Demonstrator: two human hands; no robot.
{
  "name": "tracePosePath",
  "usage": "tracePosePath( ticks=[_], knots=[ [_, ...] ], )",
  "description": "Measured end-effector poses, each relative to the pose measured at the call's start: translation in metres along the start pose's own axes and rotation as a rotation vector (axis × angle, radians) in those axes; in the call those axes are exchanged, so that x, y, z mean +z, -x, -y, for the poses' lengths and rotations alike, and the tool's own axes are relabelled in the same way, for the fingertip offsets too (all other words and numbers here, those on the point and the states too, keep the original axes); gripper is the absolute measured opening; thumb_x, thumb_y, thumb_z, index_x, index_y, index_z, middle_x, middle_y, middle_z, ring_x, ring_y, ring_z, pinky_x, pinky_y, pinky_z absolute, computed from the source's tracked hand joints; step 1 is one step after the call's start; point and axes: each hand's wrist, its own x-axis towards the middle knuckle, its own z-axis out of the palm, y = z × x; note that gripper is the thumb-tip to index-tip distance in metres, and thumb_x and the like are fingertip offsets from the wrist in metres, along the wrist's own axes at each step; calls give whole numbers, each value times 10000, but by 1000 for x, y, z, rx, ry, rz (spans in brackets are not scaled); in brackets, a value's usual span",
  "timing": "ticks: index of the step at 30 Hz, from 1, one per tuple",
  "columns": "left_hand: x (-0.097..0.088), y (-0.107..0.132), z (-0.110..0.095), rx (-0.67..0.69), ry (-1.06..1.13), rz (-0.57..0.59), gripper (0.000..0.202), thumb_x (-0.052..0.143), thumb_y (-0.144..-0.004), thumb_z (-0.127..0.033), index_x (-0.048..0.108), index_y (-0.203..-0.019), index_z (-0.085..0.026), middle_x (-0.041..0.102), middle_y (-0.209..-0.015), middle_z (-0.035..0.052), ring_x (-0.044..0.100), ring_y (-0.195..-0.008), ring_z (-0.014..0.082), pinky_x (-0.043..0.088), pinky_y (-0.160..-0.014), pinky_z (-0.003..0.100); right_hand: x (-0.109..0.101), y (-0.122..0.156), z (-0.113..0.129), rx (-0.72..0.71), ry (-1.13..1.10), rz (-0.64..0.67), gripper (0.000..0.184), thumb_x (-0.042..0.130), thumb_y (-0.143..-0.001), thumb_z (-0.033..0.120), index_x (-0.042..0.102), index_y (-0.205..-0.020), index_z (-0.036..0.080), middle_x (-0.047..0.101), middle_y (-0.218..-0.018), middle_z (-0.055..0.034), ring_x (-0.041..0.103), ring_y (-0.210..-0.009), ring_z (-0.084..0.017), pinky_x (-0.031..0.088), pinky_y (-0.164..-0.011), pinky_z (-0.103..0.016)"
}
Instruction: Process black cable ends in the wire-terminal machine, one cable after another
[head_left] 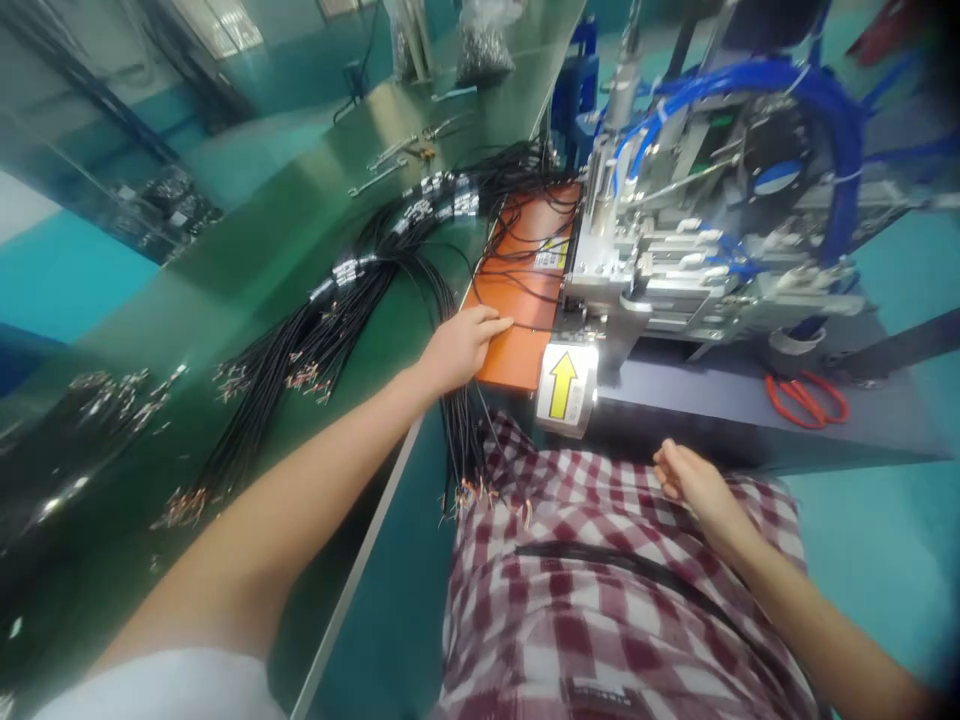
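Observation:
My left hand [461, 345] rests on the near left edge of an orange plate [525, 285], fingers curled over thin black wires [465, 420] that hang off the bench edge down to my lap. More black wires lie looped across the orange plate. My right hand [694, 482] lies loosely curled on my red-and-white checked lap [600, 590], and I cannot make out anything in it. A metal machine [660, 265] with blue tubing stands just right of the plate, with a yellow arrow label [564, 385] on its front.
Bundles of black cables [330, 320] with white tags fan over the green bench [247, 270]. Wrenches and pliers [405, 155] lie farther back near bags of parts [484, 45]. Red scissors [806, 395] sit on the grey machine base at right.

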Motion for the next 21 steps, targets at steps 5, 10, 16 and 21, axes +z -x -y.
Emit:
tracePosePath(
  ticks=[5, 10, 16, 21],
  knots=[
    [-5, 3, -2, -3, -26, -12, 444, 372, -862, -94, 630, -1210, -188, 606, -1247, 89, 564, -1160, 218, 461, -1008, 374, 4, -4, -16, 23, 122, 87, 557, 510, -642, 761, 415, -532, 224, 463, -453, 43, 371, -398, -98, 316, -441, -258],
    [-10, -6, 2, -26, -45, 18, 455, 352, -875, -110, 629, -1223, -205, 596, -1278, 79, 586, -1149, 212, 480, -1000, 355, 11, -6, -22, 58, 179, 126, 499, 444, -741, 683, 401, -546, 226, 416, -443, 59, 367, -408, -99, 328, -470, -259],
    [-6, -33, 9, -96, -42, 29, 453, 326, -909, -146, 604, -1261, -204, 549, -1358, 81, 549, -1211, 233, 444, -1042, 399, 14, -6, -29, 91, 207, 178, 452, 438, -766, 647, 400, -598, 229, 436, -474, 61, 392, -425, -110, 341, -489, -262],
    [-7, -36, 11, -104, -34, 40, 435, 340, -921, -162, 594, -1270, -209, 541, -1372, 85, 531, -1237, 223, 426, -1055, 397, 16, -6, -35, 95, 199, 209, 476, 407, -771, 678, 382, -601, 235, 467, -499, 47, 413, -438, -120, 350, -496, -268]
  ],
)
